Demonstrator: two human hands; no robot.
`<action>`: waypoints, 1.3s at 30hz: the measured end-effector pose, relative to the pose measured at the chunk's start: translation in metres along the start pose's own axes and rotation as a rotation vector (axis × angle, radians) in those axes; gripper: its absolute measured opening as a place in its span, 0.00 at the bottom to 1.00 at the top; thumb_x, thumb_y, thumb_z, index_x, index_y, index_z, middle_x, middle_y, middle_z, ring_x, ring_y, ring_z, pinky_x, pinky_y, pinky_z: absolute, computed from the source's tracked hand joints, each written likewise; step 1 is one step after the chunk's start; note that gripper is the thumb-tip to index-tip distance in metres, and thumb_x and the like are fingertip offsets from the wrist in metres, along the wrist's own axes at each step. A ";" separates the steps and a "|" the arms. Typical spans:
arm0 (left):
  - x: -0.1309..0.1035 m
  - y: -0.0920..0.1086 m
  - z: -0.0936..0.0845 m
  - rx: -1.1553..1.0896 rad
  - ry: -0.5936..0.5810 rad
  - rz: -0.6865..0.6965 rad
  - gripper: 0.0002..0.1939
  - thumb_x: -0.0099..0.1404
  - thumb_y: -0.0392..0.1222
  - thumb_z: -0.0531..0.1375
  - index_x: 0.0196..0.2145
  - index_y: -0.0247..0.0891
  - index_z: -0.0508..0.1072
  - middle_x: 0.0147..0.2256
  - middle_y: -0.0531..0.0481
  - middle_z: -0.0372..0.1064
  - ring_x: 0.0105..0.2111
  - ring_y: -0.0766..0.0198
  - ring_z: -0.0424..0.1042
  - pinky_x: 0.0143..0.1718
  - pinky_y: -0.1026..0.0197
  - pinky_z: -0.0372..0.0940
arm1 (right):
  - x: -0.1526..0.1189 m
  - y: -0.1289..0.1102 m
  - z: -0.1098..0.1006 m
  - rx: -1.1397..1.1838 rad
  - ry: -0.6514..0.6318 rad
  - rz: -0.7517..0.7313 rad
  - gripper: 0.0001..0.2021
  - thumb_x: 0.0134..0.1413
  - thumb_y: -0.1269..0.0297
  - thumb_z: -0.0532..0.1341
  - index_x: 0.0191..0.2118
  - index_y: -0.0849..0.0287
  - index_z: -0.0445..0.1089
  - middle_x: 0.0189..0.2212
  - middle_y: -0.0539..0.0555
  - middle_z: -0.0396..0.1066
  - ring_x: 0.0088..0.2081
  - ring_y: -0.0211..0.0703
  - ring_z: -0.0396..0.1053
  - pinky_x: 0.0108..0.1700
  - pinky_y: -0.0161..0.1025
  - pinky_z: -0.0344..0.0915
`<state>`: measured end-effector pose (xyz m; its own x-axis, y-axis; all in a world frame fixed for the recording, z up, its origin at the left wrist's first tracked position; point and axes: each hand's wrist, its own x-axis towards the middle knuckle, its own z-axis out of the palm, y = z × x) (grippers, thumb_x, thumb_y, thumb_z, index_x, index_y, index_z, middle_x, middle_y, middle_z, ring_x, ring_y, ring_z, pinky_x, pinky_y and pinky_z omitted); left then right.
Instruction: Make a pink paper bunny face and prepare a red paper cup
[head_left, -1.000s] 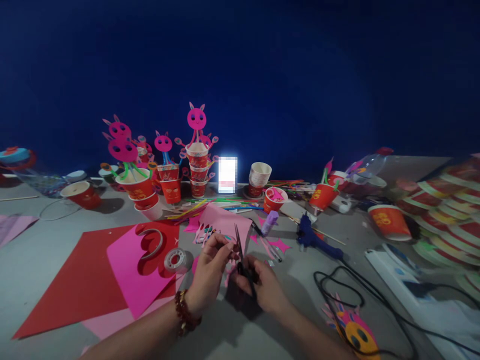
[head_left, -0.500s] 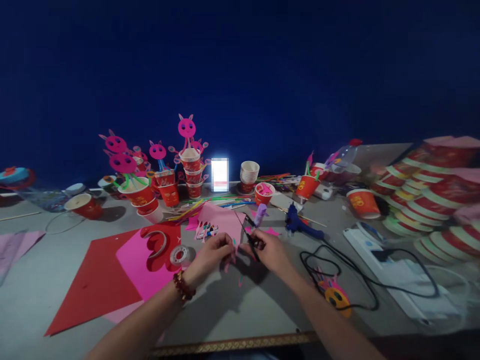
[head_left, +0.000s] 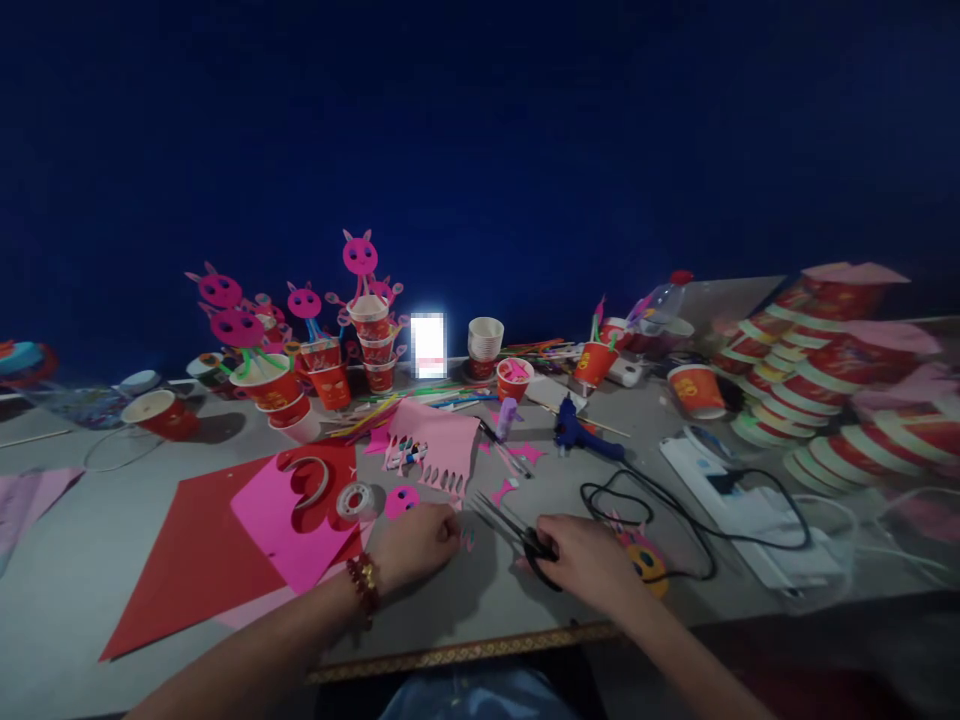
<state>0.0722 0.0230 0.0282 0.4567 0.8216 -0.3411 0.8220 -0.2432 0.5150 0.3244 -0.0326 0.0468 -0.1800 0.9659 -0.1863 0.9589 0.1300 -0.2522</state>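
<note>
Black scissors (head_left: pixel 504 518) are gripped by my right hand (head_left: pixel 585 562), blades slightly apart and pointing up and left toward my left hand. My left hand (head_left: pixel 420 545) is low over the table with its fingers curled together; whatever is between them is hidden. Beside its fingertips are tiny pale paper bits (head_left: pixel 469 540). Just behind it lies a bright pink paper face (head_left: pixel 401 501) with eyes. Farther back is a light pink sheet (head_left: pixel 442 435) with a scalloped cut edge, and a second pair of scissors (head_left: pixel 504 446) lies at its right.
Red and hot pink sheets (head_left: pixel 169 560) and a tape roll (head_left: pixel 354 501) lie left. Paper cups with pink figures (head_left: pixel 370 318) stand behind. At right are a blue glue gun (head_left: pixel 585 432), its black cable, a white power strip (head_left: pixel 739 515) and leaning cup stacks (head_left: pixel 840 400).
My hands have moved apart and closer to the table edge. The scissors have come away from my left fingers, and the scalloped sheet edge and pink face are now uncovered.
</note>
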 end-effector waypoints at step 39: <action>0.008 -0.034 -0.034 0.459 0.023 1.041 0.17 0.75 0.37 0.50 0.57 0.42 0.69 0.57 0.45 0.71 0.56 0.57 0.68 0.60 0.54 0.58 | 0.006 -0.011 -0.009 0.073 0.025 -0.057 0.07 0.54 0.61 0.67 0.37 0.56 0.71 0.33 0.52 0.77 0.36 0.49 0.74 0.35 0.38 0.59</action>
<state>0.0370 0.0552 0.0345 0.9879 0.1178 0.1004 0.0958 -0.9749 0.2012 0.3151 -0.0259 0.0572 -0.2271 0.9628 -0.1465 0.9287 0.1689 -0.3301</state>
